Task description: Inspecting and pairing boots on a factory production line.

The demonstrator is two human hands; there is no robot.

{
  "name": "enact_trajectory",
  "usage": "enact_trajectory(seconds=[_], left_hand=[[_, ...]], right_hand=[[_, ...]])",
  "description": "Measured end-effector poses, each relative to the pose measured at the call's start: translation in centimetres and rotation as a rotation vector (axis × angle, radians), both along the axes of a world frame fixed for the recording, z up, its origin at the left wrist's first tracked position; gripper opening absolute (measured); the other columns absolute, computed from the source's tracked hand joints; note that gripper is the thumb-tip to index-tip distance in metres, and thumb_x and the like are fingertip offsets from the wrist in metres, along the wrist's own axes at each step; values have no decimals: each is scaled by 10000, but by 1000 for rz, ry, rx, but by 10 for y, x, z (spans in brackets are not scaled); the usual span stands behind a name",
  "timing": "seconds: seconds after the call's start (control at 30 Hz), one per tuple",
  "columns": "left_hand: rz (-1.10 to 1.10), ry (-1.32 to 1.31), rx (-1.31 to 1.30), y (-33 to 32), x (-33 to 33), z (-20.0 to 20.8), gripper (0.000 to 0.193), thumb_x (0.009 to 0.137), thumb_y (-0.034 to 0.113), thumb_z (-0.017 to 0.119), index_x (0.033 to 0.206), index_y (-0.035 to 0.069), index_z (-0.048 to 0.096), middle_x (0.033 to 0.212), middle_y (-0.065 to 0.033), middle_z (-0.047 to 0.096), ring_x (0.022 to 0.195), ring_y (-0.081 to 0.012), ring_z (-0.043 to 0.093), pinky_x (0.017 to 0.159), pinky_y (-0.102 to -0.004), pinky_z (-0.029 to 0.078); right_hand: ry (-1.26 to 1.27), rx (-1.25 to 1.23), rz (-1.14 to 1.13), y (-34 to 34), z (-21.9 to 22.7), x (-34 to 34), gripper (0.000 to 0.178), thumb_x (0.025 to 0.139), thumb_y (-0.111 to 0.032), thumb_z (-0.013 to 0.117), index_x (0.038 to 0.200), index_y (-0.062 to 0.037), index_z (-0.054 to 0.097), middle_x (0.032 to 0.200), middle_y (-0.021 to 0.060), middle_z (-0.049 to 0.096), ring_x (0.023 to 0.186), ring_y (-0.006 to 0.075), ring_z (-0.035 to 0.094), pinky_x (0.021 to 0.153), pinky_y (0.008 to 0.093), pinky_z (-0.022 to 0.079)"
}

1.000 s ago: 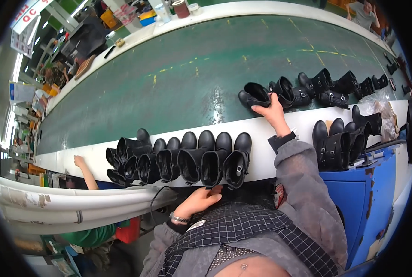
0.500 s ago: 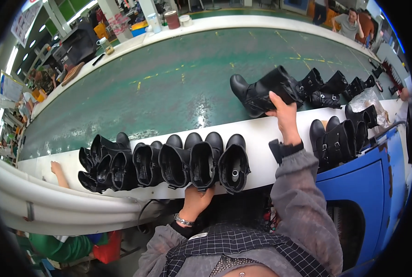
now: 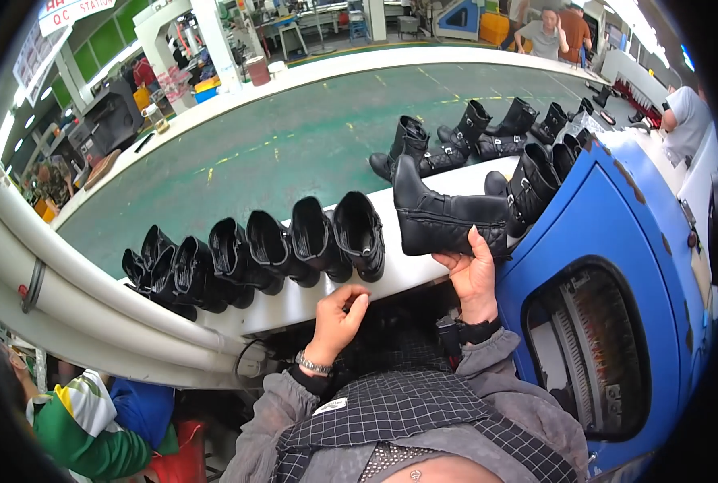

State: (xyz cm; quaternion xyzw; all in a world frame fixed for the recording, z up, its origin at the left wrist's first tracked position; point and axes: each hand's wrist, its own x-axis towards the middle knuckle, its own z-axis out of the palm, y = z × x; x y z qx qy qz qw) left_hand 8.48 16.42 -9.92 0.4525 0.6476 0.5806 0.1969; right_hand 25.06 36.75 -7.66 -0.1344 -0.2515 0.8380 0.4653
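Observation:
My right hand point(image 3: 471, 278) grips a black boot point(image 3: 451, 217) by its quilted shaft, thumb on the near side. The boot is tipped on its side above the white ledge point(image 3: 391, 282), its toe pointing away from me and its shaft toward the right. My left hand point(image 3: 339, 322) is closed, fingers curled, just below the near end of a row of black boots point(image 3: 360, 225); nothing shows in it. The row's openings face up. Right of the held boot, more black buckled boots point(image 3: 533, 189) stand close together on the ledge.
Several black boots point(image 3: 407, 137) stand or lie on the green surface point(image 3: 254, 161) beyond the ledge. A blue machine point(image 3: 600, 241) with a dark window is close on my right. White pipes point(image 3: 117, 282) curve along my left. Another person in green point(image 3: 93, 427) is at lower left.
My left hand has come away from the row of boots. A boot now stands where my right hand held one over the green surface; that hand holds a boot nearer me. The view has shifted.

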Motion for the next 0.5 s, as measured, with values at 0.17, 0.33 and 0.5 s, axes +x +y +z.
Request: enact_trajectory(seconds=[0.17,0.33,0.5], left_hand=[[119,20,66,17,3,-3,313,854,103,652,1118,-22,539,980,-116,646,890,-177,646,811,-299,513],[236,168,78,27,12,-3,331,838,82,672,1102,-25,503,1002,-129,626,903,-189,642,828,-313,516],[260,124,163,28,7,-21,397,827,114,691,1153,-32,515,1052,-157,646,956,-250,655,848,-341,516]], right_hand=[[-231,144,-218,-23,22,13,272,893,-187,631,1091,-7,587,958,121,664,754,242,694,559,332,610],[-435,141,-255,-28,3,12,331,878,-197,637,1143,-11,567,975,103,658,727,220,687,520,319,593],[-421,66,-205,-33,-6,8,331,878,-251,634,1100,-8,596,967,114,664,738,228,688,621,353,587]])
